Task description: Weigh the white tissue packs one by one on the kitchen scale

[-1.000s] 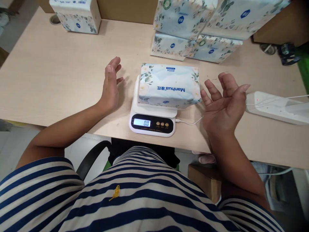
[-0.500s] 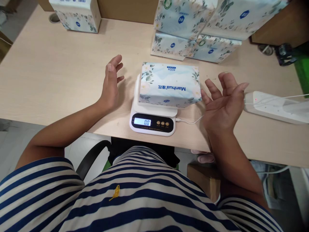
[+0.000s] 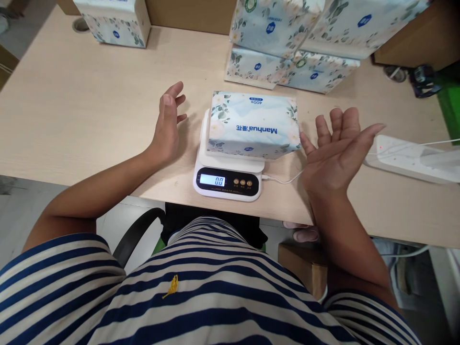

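Note:
A pack of tissues [image 3: 254, 122] with flowers and the word Manhua lies on a white digital scale [image 3: 230, 196] near the table's front edge. The lit display [image 3: 212, 180] reads 0.0. Left of the pack, my left hand [image 3: 167, 124] stands on its edge with fingers apart, touching neither pack nor scale. My right hand [image 3: 332, 148] is at the pack's right end, palm turned up and fingers spread. Its little finger is close to the pack's corner; whether they touch I cannot tell. Nothing is in either hand.
Several more tissue packs [image 3: 275, 28] are stacked at the back, and a single pack [image 3: 115, 24] stands at the back left beside a roll of tape [image 3: 81, 26]. On the right lies a white power strip [image 3: 406, 158]. A thin white cable [image 3: 283, 181] runs from the scale.
My right hand has opened wider, its thumb and fingers swinging out to the right. The left hand, the pack and the 0.0 reading look the same.

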Tool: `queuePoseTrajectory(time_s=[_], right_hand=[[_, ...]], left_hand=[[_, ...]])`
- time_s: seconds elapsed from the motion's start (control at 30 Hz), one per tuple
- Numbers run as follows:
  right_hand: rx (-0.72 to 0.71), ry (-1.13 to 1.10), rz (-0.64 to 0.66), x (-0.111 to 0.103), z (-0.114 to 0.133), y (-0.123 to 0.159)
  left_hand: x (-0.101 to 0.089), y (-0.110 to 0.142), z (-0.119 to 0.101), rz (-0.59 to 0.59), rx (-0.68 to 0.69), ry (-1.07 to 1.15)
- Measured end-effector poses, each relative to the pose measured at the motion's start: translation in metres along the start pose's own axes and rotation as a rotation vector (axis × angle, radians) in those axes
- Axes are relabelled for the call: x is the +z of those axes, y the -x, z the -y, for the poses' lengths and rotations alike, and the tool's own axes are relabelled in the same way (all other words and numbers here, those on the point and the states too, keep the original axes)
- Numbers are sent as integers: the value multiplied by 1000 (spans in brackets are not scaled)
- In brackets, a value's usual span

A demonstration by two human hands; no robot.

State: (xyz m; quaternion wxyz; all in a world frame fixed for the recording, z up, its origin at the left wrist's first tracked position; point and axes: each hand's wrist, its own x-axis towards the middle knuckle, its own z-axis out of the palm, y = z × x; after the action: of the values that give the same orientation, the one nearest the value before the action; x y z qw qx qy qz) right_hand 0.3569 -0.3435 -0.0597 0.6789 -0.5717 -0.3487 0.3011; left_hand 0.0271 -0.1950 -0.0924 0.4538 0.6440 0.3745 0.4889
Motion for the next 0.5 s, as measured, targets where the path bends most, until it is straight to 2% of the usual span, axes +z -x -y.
queuePoseTrajectory(time_s=[0.17, 0.5], right_hand=[[17, 90, 80, 2, 0, 3], [-24, 202, 119, 3, 4, 9]], left_hand=[[1, 1, -2, -15, -82, -7], [1, 6, -7, -5, -83, -45]])
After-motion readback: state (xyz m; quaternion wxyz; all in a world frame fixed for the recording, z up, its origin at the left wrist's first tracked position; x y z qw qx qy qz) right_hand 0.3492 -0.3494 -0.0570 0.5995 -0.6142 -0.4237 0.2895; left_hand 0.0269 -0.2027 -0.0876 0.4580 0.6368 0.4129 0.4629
